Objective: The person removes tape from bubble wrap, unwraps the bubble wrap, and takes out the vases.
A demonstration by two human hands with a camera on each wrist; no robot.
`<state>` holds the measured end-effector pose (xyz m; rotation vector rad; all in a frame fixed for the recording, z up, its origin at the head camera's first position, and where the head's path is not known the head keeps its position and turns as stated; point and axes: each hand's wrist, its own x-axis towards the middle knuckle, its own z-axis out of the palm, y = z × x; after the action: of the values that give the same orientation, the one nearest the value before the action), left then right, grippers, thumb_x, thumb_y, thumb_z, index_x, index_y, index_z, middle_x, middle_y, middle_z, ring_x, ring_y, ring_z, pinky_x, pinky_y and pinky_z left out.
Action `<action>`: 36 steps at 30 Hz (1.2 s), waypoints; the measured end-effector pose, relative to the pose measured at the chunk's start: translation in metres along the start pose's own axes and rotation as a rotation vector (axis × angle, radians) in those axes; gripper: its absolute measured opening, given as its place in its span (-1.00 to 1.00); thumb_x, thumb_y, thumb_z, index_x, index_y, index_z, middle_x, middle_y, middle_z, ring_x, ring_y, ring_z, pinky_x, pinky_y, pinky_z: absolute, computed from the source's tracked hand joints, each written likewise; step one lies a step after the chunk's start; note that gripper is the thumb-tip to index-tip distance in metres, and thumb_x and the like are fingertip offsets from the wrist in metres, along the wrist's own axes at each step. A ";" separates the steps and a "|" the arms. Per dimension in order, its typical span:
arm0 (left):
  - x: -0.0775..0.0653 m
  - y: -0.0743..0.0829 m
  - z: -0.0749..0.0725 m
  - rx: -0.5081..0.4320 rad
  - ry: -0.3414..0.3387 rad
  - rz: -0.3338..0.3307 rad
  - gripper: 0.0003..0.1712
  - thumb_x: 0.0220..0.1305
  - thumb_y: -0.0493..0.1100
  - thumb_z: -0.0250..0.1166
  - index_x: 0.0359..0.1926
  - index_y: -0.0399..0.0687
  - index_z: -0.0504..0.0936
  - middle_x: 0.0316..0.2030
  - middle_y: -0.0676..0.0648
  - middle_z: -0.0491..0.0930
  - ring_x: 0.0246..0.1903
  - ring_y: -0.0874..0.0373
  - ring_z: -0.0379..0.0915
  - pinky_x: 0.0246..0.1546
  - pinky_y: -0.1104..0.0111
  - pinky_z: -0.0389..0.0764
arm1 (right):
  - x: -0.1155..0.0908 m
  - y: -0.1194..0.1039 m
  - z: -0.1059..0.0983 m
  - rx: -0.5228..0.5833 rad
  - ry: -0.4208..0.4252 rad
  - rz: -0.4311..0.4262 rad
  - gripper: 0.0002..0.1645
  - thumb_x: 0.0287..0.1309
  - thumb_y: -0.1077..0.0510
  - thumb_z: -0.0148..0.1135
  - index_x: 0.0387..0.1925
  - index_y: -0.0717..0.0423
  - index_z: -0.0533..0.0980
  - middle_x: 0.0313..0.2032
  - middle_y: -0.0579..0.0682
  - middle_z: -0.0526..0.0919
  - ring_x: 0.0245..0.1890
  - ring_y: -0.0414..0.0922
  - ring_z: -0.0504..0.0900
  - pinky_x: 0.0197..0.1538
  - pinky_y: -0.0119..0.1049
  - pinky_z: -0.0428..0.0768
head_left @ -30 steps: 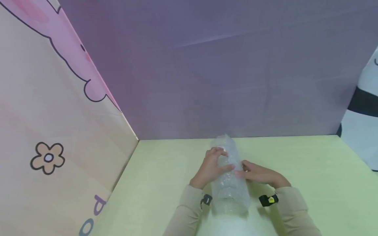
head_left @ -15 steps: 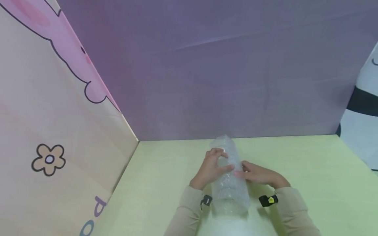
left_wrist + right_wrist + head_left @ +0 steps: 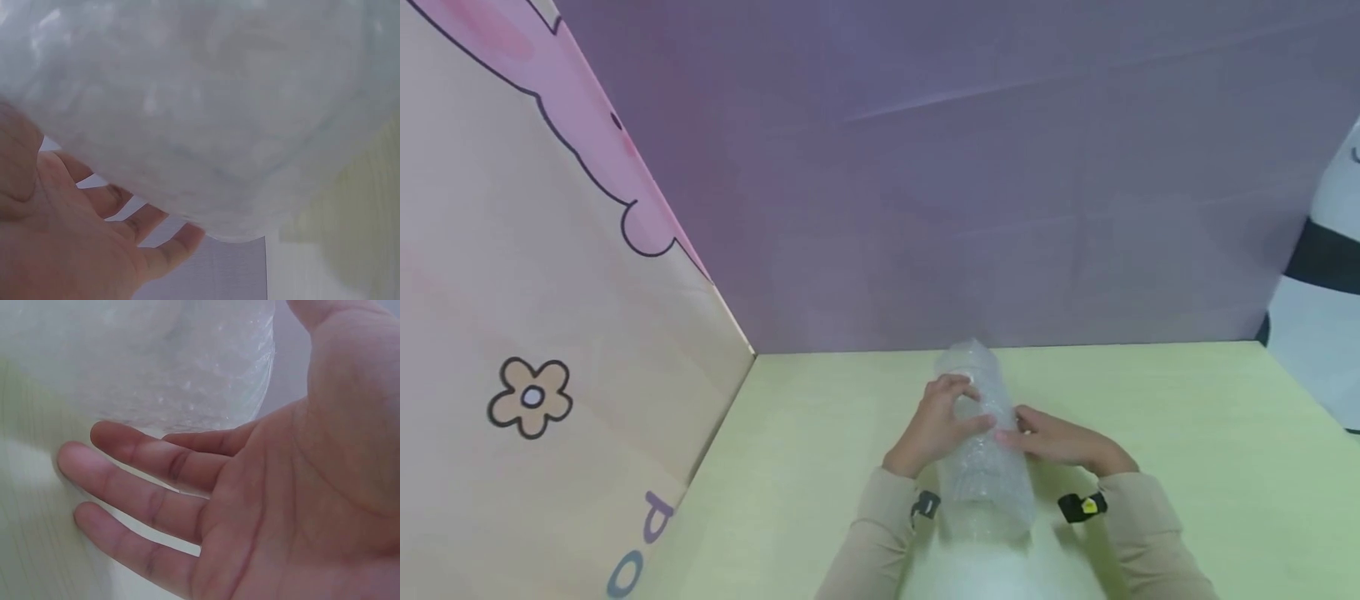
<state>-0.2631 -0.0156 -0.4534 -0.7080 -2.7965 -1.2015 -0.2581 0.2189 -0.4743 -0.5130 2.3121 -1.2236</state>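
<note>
A roll of clear bubble wrap (image 3: 985,483) lies lengthwise on the pale green table, its far end close to the back wall. My left hand (image 3: 934,429) grips it from the left, fingers bent over the top and thumb across the middle. In the left wrist view the fingers (image 3: 178,247) follow the curve of the wrap (image 3: 187,112). On the other side my right hand (image 3: 1060,440) holds it with the thumb on top and the index finger against the side. In the right wrist view the lower fingers (image 3: 125,487) extend below the wrap (image 3: 169,369), near the table.
The table (image 3: 1157,433) ends at a purple-grey back wall (image 3: 1000,208). A patterned panel with a flower (image 3: 532,397) borders the left side, and a white panel with a black band (image 3: 1330,258) stands at the right. Both wrists carry small black devices (image 3: 1082,507).
</note>
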 end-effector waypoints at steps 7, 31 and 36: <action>0.000 0.000 0.000 -0.005 -0.010 -0.022 -0.66 0.31 0.08 0.41 -0.03 0.00 0.67 0.37 -0.09 0.45 0.40 -0.05 0.29 0.44 0.07 0.39 | -0.001 0.000 0.001 0.021 -0.010 -0.002 -0.30 0.50 -0.19 0.06 0.38 0.20 0.27 0.27 0.23 0.51 0.28 0.18 0.52 0.24 0.19 0.58; 0.000 0.008 0.002 -0.006 -0.022 -0.030 -0.68 0.36 0.08 0.37 -0.08 -0.04 0.65 0.41 -0.08 0.42 0.46 -0.06 0.22 0.46 0.02 0.36 | -0.003 0.003 -0.006 0.034 -0.049 -0.049 -0.28 0.52 -0.16 0.03 0.42 0.25 0.26 0.26 0.24 0.55 0.30 0.23 0.52 0.25 0.24 0.57; 0.000 0.007 0.003 -0.004 -0.029 -0.030 -0.70 0.36 0.07 0.37 -0.08 -0.02 0.65 0.41 -0.08 0.42 0.47 -0.06 0.21 0.47 0.03 0.34 | -0.003 0.004 -0.005 0.019 -0.035 -0.025 -0.31 0.51 -0.18 0.03 0.39 0.22 0.29 0.26 0.21 0.56 0.30 0.20 0.53 0.25 0.23 0.57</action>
<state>-0.2596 -0.0097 -0.4505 -0.6918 -2.8393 -1.2124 -0.2588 0.2256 -0.4742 -0.5536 2.2693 -1.2366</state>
